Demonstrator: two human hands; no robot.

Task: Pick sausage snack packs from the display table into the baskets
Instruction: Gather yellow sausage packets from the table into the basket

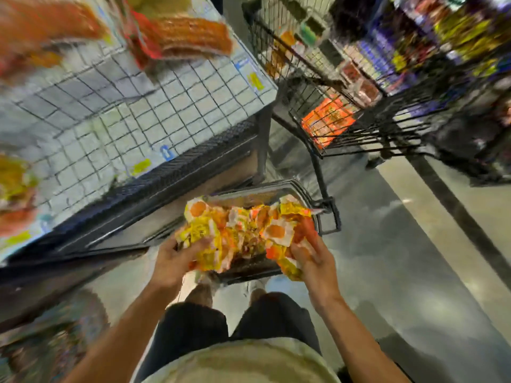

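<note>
Because the load is bulky, the left hand (177, 258) and right hand (312, 261) are clutching the snack packs (243, 233) from both ends, fingers curled into the wrappers, over the basket (276, 189).

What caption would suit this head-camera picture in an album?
Both hands, left hand and right hand, grip a bunch of snack packs above a basket beside the display table.

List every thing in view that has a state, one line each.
Left hand: grips the snack packs.
Right hand: grips the snack packs.
Snack packs: bunched between both hands, above the basket.
Basket: on the floor, below the packs.
Wire cart: holds an orange pack.
Display table: sausage packs lie on it.
</note>
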